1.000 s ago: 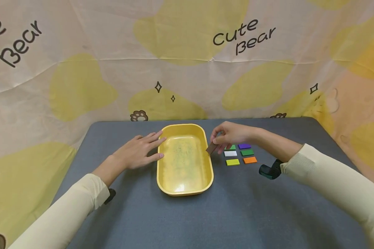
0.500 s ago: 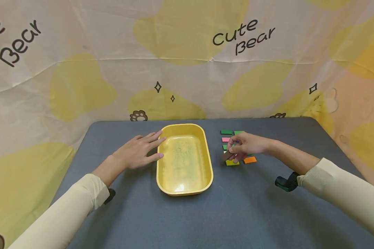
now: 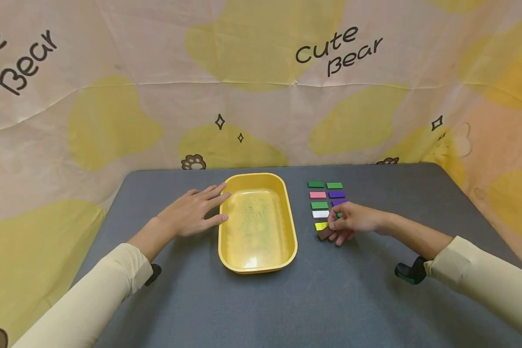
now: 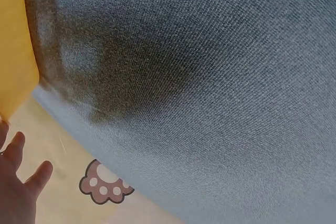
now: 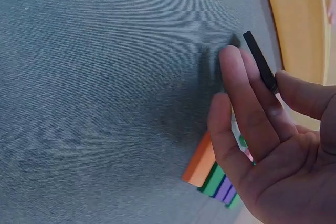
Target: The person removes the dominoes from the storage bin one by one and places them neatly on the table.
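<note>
In the head view my right hand (image 3: 352, 220) pinches a small brown block (image 3: 325, 233) between thumb and fingers, at the near end of the coloured blocks. The same block (image 5: 261, 62) looks thin and dark, edge-on, in the right wrist view. Beside it lies a yellow block (image 3: 320, 225), partly covered; a white block (image 3: 320, 214) is just beyond. An orange block (image 5: 200, 161) shows under the hand in the right wrist view. My left hand (image 3: 197, 210) rests with fingers spread on the left rim of a yellow tray (image 3: 292, 227).
Farther back, two columns hold green (image 3: 315, 184), pink (image 3: 317, 195) and purple (image 3: 337, 194) blocks, among several others. The grey table (image 3: 261, 309) runs back to a printed cloth (image 3: 252, 96) hanging behind it.
My right hand has moved from the tray's right rim toward the near right with the brown block, uncovering the far blocks. The left hand and tray have stayed put.
</note>
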Demonstrator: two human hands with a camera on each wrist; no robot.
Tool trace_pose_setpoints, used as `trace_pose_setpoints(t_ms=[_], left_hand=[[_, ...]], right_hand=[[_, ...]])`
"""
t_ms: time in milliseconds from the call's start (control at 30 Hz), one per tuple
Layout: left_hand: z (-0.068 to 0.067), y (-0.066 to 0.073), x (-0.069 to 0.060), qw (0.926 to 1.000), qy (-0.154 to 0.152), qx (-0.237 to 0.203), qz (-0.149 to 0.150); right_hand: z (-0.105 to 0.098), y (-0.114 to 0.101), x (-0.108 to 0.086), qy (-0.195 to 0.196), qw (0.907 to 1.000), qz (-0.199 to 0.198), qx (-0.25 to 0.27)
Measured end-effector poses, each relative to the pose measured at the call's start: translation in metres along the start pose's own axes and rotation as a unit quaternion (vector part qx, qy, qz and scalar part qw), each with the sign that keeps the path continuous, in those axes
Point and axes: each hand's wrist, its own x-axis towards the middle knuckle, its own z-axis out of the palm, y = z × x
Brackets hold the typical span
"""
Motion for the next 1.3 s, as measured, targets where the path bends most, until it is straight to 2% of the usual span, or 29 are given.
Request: trace_pose_setpoints(t_ms=[433,967,1300], left_hand=[[0.001,0.0,0.001,1.0,0.004,0.006,0.003],[0.0,0.001,0.001,1.0,0.004,0.004,0.001],[-0.001,0.002,0.0,1.0,0.004,0.002,-0.001]], right_hand=[[0.007,0.014,0.001,0.028,0.999,-0.028,-0.021],[0.006,0.014,0.002,0.038,0.9971,-0.007,-0.066],[0.006,0.014,0.0,0.032,0.9966,-0.012,-0.075]])
